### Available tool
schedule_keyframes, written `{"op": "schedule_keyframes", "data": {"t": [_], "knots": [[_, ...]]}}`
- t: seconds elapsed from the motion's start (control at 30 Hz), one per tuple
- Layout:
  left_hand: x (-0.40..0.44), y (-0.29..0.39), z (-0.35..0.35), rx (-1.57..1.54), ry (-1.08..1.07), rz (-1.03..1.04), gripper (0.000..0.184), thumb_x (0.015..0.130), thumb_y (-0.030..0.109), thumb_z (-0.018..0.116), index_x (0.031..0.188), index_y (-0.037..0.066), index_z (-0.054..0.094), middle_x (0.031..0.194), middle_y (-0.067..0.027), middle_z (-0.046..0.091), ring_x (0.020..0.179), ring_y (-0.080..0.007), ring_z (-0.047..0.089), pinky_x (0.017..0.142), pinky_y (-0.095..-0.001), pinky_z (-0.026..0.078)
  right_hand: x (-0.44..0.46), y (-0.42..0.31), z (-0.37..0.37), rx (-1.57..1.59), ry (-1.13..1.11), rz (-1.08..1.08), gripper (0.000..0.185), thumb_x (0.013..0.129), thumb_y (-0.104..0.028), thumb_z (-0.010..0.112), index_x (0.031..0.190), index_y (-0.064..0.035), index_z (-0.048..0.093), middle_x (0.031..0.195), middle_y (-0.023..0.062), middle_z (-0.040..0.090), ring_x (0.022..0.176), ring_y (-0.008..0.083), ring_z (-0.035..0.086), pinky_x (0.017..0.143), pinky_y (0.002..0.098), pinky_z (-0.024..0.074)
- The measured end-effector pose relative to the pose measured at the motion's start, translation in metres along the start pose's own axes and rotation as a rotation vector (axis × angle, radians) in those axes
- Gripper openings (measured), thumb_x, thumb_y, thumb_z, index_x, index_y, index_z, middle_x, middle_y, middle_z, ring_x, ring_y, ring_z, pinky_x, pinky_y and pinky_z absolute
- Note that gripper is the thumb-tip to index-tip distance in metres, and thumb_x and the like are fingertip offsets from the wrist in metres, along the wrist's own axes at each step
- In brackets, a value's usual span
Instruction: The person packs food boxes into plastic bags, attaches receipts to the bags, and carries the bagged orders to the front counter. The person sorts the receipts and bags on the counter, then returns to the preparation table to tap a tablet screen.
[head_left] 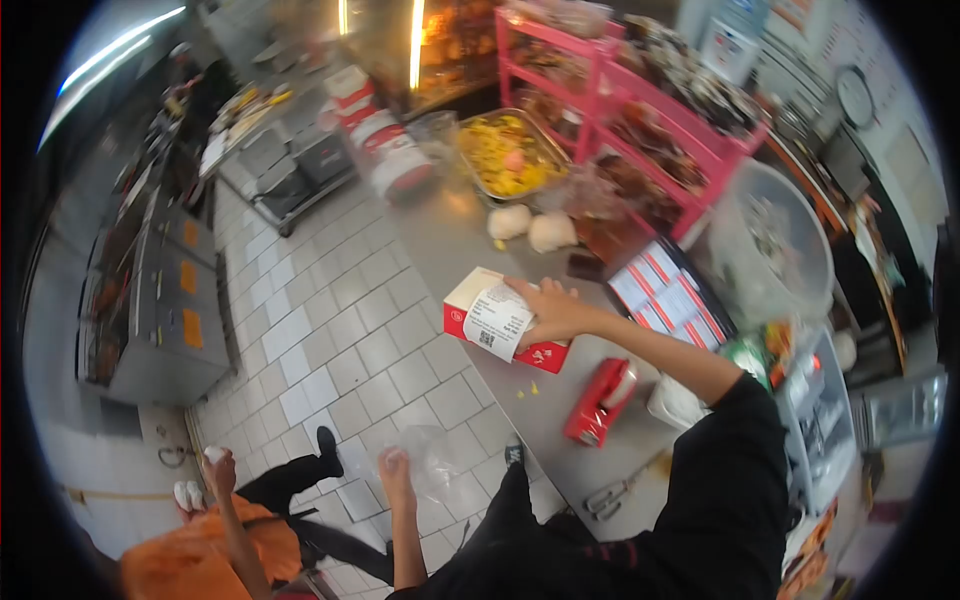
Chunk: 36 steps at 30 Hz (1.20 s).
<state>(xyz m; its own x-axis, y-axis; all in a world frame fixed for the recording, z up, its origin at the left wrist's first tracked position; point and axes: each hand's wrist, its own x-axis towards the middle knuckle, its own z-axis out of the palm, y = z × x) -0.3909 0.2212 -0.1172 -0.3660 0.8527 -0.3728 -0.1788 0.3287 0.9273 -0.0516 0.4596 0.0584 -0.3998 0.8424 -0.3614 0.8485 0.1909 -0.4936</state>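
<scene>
Presently, our left grip is closed on a clear bag; our right grip touches a receipt on the red-and-white box, atop the worktop, whether clasping we cannot tell.

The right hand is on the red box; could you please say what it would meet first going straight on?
The right hand would probably meet the white printed slip on the box first. Past the box, the way looks free above the tiled floor, though depth is unclear.
</scene>
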Motion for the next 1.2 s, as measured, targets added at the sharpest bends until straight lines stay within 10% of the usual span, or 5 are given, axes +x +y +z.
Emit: {"op": "schedule_keyframes", "data": {"t": [0.27,0.53,0.8,1.03,1.2], "knots": [[-0.026,0.006,0.009,-0.294,-0.269,-0.254,0.065,0.075,0.009,0.058,0.133,0.017,0.029,0.124,-0.0016,0.037,0.087,-0.0164,0.051,0.074,-0.0280,0.044,-0.380,0.033,-0.019,-0.010,0.603,0.243,0.105,0.052,-0.046,0.072,0.137,-0.0129,0.019,0.105,0.0235,0.040,0.098,0.0378,0.041,0.085,0.0453,0.0314],[-0.113,0.005,0.064,-0.299,-0.394,-0.365,0.032,0.082,0.026,0.052,0.110,0.011,0.052,0.085,0.0012,0.054,0.074,-0.0088,0.050,0.056,-0.0235,0.040,-0.585,0.113,0.173,-0.165,0.739,0.920,0.101,0.048,-0.033,0.073,0.136,-0.0186,0.025,0.110,0.0239,0.037,0.107,0.0410,0.036,0.089,0.0503,0.0256],[-0.181,-0.025,0.080,0.894,-0.260,0.891,0.009,0.083,0.009,0.055,0.087,0.002,0.051,0.082,-0.0045,0.051,0.052,-0.0110,0.048,0.053,-0.0277,0.043,-0.652,0.132,0.274,-0.331,0.614,0.654,0.053,0.072,-0.007,0.051,0.122,-0.0249,0.049,0.138,0.0228,0.019,0.129,0.0400,0.014,0.100,0.0603,0.0072],[-0.229,0.002,0.081,0.456,-0.269,0.393,0.020,0.079,0.004,0.057,0.098,0.005,0.057,0.084,-0.0086,0.052,0.059,-0.0170,0.052,0.056,-0.0272,0.044,-0.752,0.114,0.380,-0.345,0.495,1.082,0.068,0.062,-0.017,0.066,0.126,-0.0262,0.043,0.140,0.0265,0.009,0.129,0.0450,0.011,0.101,0.0598,0.0073],[-0.206,-0.026,0.062,1.095,-0.395,1.031,0.034,0.074,0.004,0.061,0.106,0.007,0.052,0.071,-0.0076,0.049,0.060,-0.0185,0.048,0.060,-0.0308,0.042,-0.767,0.124,0.366,-0.199,0.269,1.026,0.086,0.051,-0.023,0.077,0.129,-0.0170,0.038,0.135,0.0259,0.022,0.125,0.0437,0.022,0.096,0.0569,0.0237]]}}
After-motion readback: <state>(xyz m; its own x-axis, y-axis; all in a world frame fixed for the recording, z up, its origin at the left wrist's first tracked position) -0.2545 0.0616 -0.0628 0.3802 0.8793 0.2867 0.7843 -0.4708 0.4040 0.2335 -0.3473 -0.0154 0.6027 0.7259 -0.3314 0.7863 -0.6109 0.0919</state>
